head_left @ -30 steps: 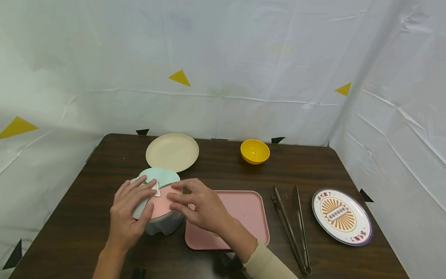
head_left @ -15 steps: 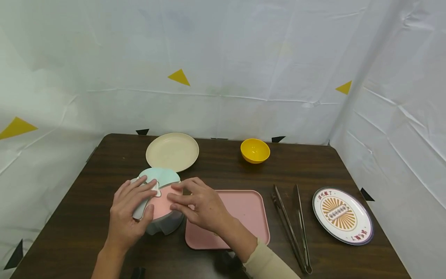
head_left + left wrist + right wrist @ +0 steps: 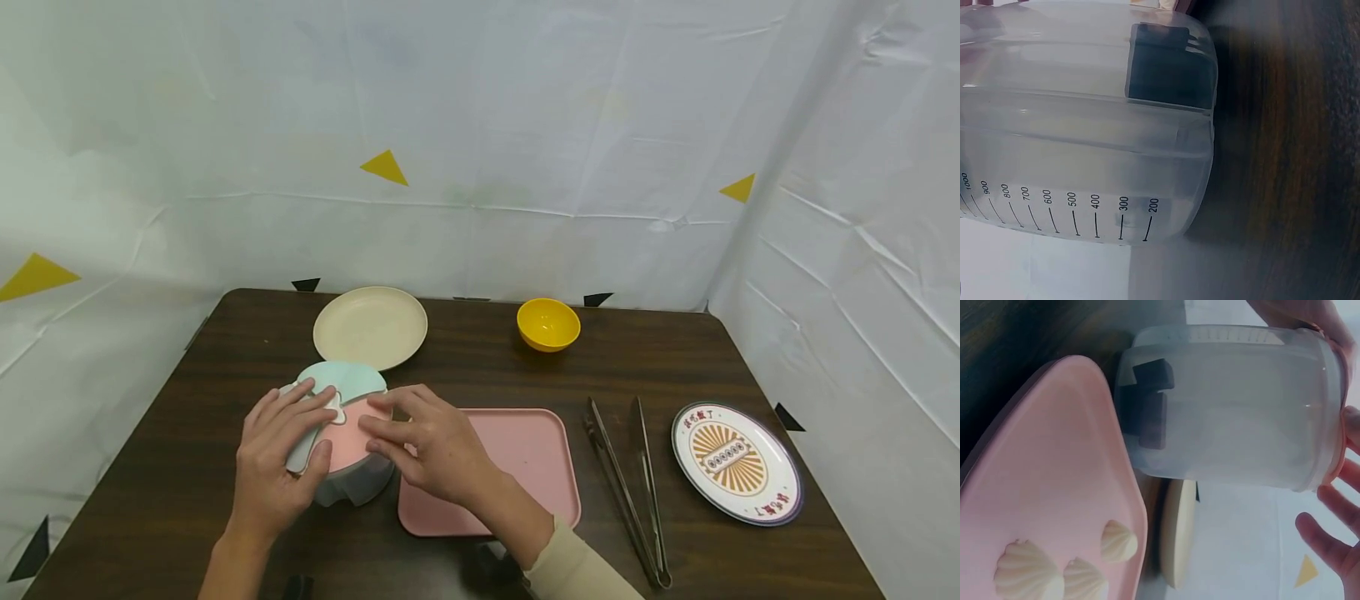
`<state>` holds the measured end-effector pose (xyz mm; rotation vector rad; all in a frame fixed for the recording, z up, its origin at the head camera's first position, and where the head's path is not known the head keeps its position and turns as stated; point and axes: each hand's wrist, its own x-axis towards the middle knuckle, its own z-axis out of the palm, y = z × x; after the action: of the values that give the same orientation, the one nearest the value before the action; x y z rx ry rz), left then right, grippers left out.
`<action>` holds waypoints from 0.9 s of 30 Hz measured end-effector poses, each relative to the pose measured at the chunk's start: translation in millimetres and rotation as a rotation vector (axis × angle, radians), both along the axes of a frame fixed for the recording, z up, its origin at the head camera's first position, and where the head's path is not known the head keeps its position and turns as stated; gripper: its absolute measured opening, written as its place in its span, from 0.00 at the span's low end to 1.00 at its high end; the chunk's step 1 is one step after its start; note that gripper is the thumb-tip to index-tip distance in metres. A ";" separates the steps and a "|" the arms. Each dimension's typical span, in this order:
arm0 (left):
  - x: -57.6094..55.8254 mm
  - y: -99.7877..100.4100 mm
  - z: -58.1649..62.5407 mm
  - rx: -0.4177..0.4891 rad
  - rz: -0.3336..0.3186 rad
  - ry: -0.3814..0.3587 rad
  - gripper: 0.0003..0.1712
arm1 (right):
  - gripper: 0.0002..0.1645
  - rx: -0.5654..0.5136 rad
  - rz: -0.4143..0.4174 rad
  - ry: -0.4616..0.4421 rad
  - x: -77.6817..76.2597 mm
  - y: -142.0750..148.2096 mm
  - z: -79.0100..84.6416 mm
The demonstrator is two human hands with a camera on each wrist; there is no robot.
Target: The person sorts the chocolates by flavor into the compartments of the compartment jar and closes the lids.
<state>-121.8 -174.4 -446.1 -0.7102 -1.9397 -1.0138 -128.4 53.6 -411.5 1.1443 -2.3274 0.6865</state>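
A translucent canister (image 3: 357,482) with measuring marks stands on the table at my left, under a lid (image 3: 351,446) in mint, pink and grey sections. My left hand (image 3: 273,454) rests over the lid's grey side, fingers stretched across its top and thumb near the front edge. My right hand (image 3: 431,437) touches the pink section with its fingertips. In the right wrist view its thumb (image 3: 1319,540) stands apart from the lid. Dark rectangular blocks (image 3: 1155,419) lie at the canister's bottom; a dark block (image 3: 1169,69) also shows in the left wrist view.
A pink tray (image 3: 536,467) lies right of the canister, holding several cream shell-shaped pieces (image 3: 1025,572). Behind stand a cream plate (image 3: 371,327) and a yellow bowl (image 3: 548,325). Metal tongs (image 3: 626,492) and a patterned plate (image 3: 737,464) lie at the right.
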 end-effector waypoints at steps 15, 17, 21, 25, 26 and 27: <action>0.4 -0.5 3.2 0.008 0.007 0.008 0.15 | 0.25 0.198 0.112 0.229 10.7 -7.1 4.8; 1.7 -0.5 4.5 0.004 0.010 0.016 0.15 | 0.23 0.203 0.113 0.219 11.2 -6.2 4.7; 5.5 -1.5 7.7 -0.011 0.017 0.041 0.17 | 0.17 0.185 0.109 0.206 10.5 -3.5 3.9; 9.8 -3.6 10.5 -0.014 0.014 0.061 0.20 | 0.12 0.131 0.066 0.199 6.4 -0.7 2.7; 11.1 -4.4 10.9 -0.015 0.014 0.063 0.20 | 0.11 0.118 0.051 0.196 5.2 0.0 2.6; 12.5 -5.4 11.3 -0.019 0.016 0.064 0.21 | 0.11 0.111 0.034 0.196 3.9 0.9 2.6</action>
<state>-109.3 -179.8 -434.9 -0.7276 -1.8990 -0.9530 -124.4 54.5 -408.9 1.2431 -2.2075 0.4392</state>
